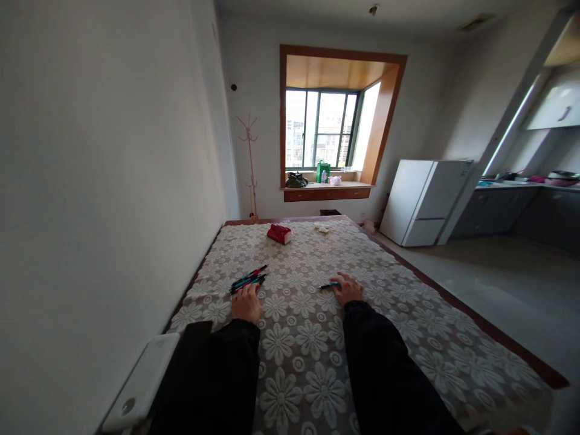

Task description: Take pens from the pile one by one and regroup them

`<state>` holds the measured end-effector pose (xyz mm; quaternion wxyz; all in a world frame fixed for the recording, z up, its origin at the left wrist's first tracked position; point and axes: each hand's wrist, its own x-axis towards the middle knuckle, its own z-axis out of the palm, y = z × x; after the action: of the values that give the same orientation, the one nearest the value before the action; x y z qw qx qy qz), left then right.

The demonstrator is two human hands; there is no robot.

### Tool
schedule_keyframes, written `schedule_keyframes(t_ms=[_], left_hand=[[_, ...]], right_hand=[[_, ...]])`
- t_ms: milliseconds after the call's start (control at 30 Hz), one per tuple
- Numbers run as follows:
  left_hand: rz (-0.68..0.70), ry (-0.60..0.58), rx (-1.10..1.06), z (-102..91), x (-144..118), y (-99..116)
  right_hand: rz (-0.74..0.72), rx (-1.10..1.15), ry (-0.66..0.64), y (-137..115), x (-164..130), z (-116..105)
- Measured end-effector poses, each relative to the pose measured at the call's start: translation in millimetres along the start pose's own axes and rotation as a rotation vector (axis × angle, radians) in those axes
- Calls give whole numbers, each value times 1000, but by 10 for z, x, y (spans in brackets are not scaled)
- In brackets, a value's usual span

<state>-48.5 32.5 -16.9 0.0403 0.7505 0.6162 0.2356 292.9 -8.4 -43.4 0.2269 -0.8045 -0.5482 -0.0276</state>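
Observation:
Several pens [248, 278] in black, blue-green and red lie bunched on the flowered tablecloth [281, 396], left of the middle. My left hand [247, 304] is at the near side of this bunch, its fingers curled down against the pens; its fingertips are partly hidden. Off to the right, my right hand [348, 288] rests low over the cloth, closed with thumb and fingers on a single dark pen [327, 286]. That pen's end points left, toward the bunch.
A red tissue pack [278, 234] and small white items [322, 228] lie farther up the table. At lower left is a white device [142, 383] beside the wall. A pink coat stand [251, 163], a window bay and a white fridge [421, 202] stand beyond.

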Motion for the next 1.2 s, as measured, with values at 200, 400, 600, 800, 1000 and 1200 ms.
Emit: schedule_keyframes(t_ms=[200,400,600,800,1000,1200], left_hand=[[107,-62,-202,77,81,-69],[115,-37,-447,116,79,-17],[192,-61,-545,13,20,99],[103,-251,-980,115,-10,176],[127,-386,-1222,115,-42,251],[126,-529,-1263,72,-75,249]], right_hand=[[68,-43,118,23,31,-129],[-24,-34,-9,-97,-25,-88],[-4,-83,-26,-117,-51,-142],[-347,266,15,-578,-207,-294],[-638,580,-208,-1184,-577,-52],[-599,462,-194,-1158,-695,-10]])
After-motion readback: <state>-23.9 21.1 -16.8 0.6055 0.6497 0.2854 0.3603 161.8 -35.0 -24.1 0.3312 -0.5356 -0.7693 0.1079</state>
